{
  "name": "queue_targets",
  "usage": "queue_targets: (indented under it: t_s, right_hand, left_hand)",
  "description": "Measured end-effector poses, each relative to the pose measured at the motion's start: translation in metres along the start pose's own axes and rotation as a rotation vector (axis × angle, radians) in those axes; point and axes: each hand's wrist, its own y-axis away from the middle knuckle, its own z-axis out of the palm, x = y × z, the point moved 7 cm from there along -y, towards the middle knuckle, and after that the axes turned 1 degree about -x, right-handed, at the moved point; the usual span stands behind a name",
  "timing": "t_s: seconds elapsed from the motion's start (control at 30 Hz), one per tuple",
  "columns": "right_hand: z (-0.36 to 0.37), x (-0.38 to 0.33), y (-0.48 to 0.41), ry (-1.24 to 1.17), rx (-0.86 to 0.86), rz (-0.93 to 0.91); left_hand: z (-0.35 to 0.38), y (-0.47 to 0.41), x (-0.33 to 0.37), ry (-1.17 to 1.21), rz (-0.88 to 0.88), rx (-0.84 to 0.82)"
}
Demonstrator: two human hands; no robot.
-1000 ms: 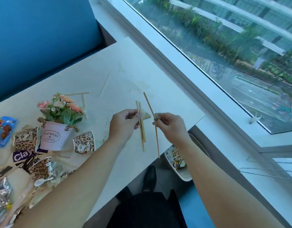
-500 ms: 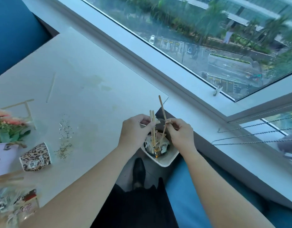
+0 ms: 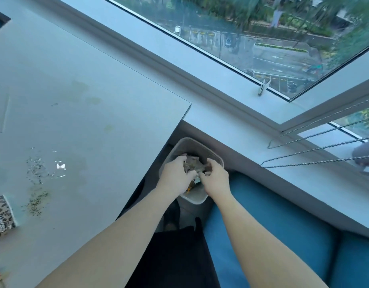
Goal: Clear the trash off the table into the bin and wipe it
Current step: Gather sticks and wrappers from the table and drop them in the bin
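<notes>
**Worktop corner by the window, both hands down at the bin**

White worktop [image 3: 86, 125] fills the left side. Faint yellowish stains [image 3: 94, 100] mark the middle; dark specks [image 3: 37, 201] are scattered toward the near edge. A leopard-print cup [image 3: 2, 215] lies on its side at the left border, and a thin stick [image 3: 5, 114] lies farther back.

A pale window sill [image 3: 231, 119] runs behind, under a window [image 3: 262, 38] looking onto a street. Bead chains [image 3: 316, 154] cross the sill at right. A blue seat [image 3: 272, 215] sits below.

The bin [image 3: 189, 139] stands on the floor just off the worktop's corner, with crumpled trash [image 3: 193, 163] inside. The left hand [image 3: 175, 175] and right hand [image 3: 215, 177] are close together over its mouth, fingers curled down at the trash. Blur hides whether they grasp anything.
</notes>
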Motion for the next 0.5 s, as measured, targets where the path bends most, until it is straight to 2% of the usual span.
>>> queue_targets:
  t_s: [0.2,0.33,0.5]
  right_hand:
    - [-0.029,-0.039,0.011,-0.048,0.17,-0.163]
    - [-0.048,-0.092,0.021,-0.136,0.28,-0.288]
    - [-0.045,-0.177,0.04,-0.214,0.281,-0.489]
  left_hand:
    - [-0.031,0.027,0.017,0.184,0.039,0.09]
    - [-0.076,0.052,0.028,0.333,0.104,0.254]
    - [-0.142,0.086,0.019,0.456,0.13,0.478]
